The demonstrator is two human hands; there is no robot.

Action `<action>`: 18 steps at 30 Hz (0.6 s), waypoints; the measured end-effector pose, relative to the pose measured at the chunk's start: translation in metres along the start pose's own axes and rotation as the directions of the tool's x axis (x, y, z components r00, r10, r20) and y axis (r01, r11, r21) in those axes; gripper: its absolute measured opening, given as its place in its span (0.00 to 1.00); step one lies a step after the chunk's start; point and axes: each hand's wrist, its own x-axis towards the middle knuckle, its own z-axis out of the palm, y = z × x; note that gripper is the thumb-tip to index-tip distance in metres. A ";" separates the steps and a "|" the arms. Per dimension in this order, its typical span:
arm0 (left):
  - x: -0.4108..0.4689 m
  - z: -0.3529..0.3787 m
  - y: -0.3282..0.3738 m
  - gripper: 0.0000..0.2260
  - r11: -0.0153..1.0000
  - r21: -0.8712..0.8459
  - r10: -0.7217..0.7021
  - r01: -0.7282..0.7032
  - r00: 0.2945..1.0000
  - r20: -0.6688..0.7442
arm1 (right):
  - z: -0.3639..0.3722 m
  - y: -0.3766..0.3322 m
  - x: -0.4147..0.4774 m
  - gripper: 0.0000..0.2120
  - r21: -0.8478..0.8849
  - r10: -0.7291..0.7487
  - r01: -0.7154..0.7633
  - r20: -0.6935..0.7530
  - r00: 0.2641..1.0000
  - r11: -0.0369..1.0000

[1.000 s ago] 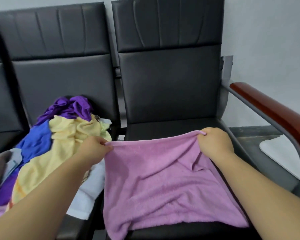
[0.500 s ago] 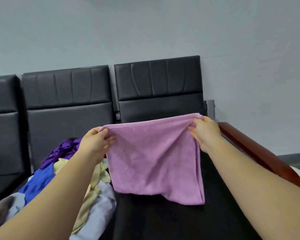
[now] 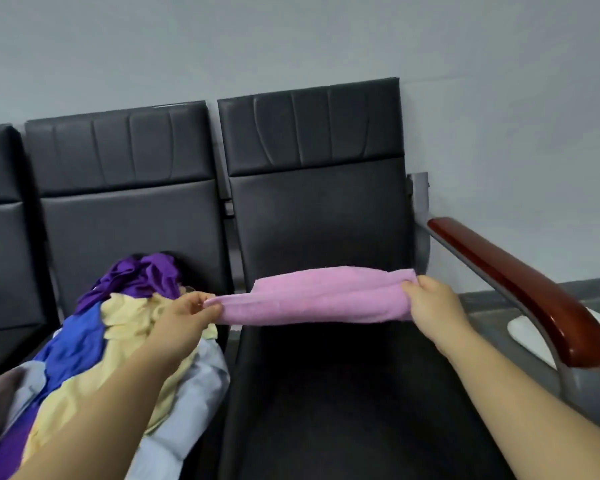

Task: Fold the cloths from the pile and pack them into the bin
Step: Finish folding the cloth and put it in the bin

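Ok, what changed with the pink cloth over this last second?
The pink terry cloth, spread on the black chair seat a second ago, was lifted and now stretches as a narrow band above it. The left hand and right hand kept pinching its ends. The colourful cloth pile stayed put.

The only view comes from a wide-angle camera worn on the person's head, close in front of a row of black seats (image 3: 118, 220) and looking forward and somewhat down. The left hand (image 3: 184, 313) and right hand (image 3: 433, 303) reach in from the bottom corners and pinch the ends of the pink cloth (image 3: 319, 299) near the middle of the frame. The camera faces the right-hand seat (image 3: 326, 220) almost square on, with the grey wall (image 3: 291, 46) filling the upper part, the pile of cloths (image 3: 94, 334) low at the left and the wooden armrest (image 3: 520, 282) running along the right edge.
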 end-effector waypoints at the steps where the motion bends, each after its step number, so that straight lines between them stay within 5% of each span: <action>1: -0.009 0.000 -0.017 0.06 0.997 0.011 -0.071 0.071 0.996 0.061 | 0.007 0.017 -0.004 0.13 -0.103 0.094 -0.084 0.090 0.991 0.991; 4: -0.028 0.003 -0.056 0.07 0.934 0.092 -0.355 0.344 0.919 0.170 | 0.019 0.045 -0.020 0.11 -0.359 0.395 -0.271 0.341 0.853 0.893; 8: -0.032 0.006 -0.072 0.03 0.844 0.188 -0.534 0.502 0.819 0.212 | 0.012 0.051 -0.029 0.07 -0.357 0.486 -0.349 0.442 0.754 0.867; 13: -0.025 0.025 -0.078 0.06 0.868 0.092 -0.497 0.488 0.845 0.200 | 0.020 0.061 -0.018 0.11 -0.304 0.468 -0.375 0.344 0.814 0.876; 18: -0.007 0.051 -0.084 0.09 0.922 0.065 -0.387 0.382 0.915 0.116 | 0.034 0.069 0.000 0.12 -0.304 0.315 -0.246 0.204 0.927 0.920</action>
